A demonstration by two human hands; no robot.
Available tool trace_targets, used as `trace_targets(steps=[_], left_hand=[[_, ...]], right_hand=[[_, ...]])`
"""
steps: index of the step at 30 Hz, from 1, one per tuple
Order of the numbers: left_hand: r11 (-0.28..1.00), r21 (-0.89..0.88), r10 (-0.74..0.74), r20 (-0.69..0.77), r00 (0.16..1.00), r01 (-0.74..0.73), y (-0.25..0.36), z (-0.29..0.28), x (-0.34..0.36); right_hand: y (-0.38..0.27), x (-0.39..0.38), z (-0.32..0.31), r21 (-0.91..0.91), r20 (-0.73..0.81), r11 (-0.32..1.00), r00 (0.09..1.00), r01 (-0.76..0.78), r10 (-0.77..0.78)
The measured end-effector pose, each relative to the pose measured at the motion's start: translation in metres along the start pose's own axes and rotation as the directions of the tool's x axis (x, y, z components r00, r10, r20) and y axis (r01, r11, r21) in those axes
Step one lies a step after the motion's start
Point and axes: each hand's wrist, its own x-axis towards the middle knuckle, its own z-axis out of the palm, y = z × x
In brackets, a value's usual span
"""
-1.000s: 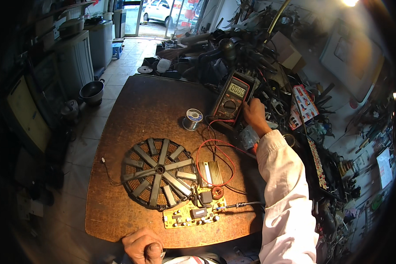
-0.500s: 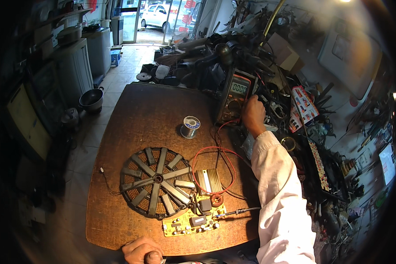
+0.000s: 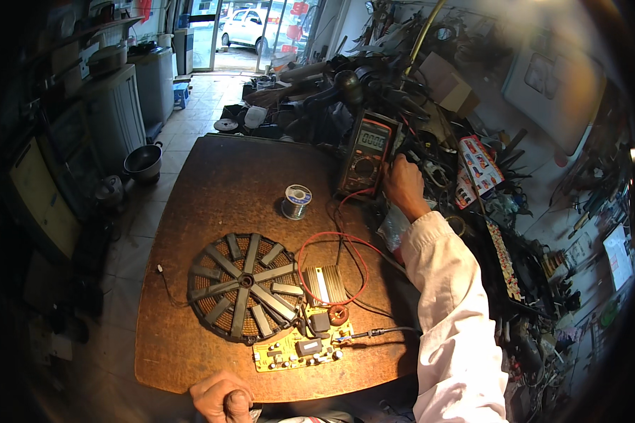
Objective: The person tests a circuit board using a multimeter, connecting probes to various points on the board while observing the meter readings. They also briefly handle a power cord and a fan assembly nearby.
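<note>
My right hand (image 3: 405, 180) is curled at the right edge of a black-and-red multimeter (image 3: 364, 154), gripping it at the back right of the wooden table (image 3: 179, 204). My left hand (image 3: 221, 397) is closed at the near edge, around something I cannot make out. A solder spool (image 3: 296, 202) stands left of the meter. A round coil (image 3: 245, 285) with dark radial bars lies beside a yellow circuit board (image 3: 296, 357), which carries a finned heatsink (image 3: 323, 285) and copper ring inductor. A loop of red lead (image 3: 360, 262) crosses the heatsink; dark cables run rightward.
Tangled parts and tools (image 3: 339, 92) are piled behind and right of the table, with a cardboard box (image 3: 444, 83). Along the left stand cabinets (image 3: 113, 113), a pan (image 3: 143, 162) and a leaning panel (image 3: 41, 197). A tiled walkway (image 3: 190, 106) leads to glass doors, a white car outside.
The view has shifted slightly. My right hand and the multimeter have moved a little, the meter tilting more upright. My left hand stays closed at the near edge.
</note>
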Motion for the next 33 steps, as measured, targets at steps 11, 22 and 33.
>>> trace_targets(steps=[11, 22, 33], left_hand=[[0.995, -0.058, -0.084, -0.031, 0.996, 0.082, -0.02, 0.008, -0.016], [0.989, -0.146, -0.003, -0.077, 0.997, -0.008, -0.033, 0.012, -0.021], [0.986, -0.161, -0.045, -0.017, 0.999, 0.042, -0.038, 0.013, -0.018]], right_hand=[[0.025, -0.039, -0.111, 0.021, 0.098, 0.981, 0.976, 0.194, -0.195], [0.081, -0.187, -0.257, 0.186, 0.259, 0.981, 0.961, 0.049, -0.097], [0.077, -0.172, -0.16, -0.087, 0.444, 0.976, 0.885, 0.198, -0.14]])
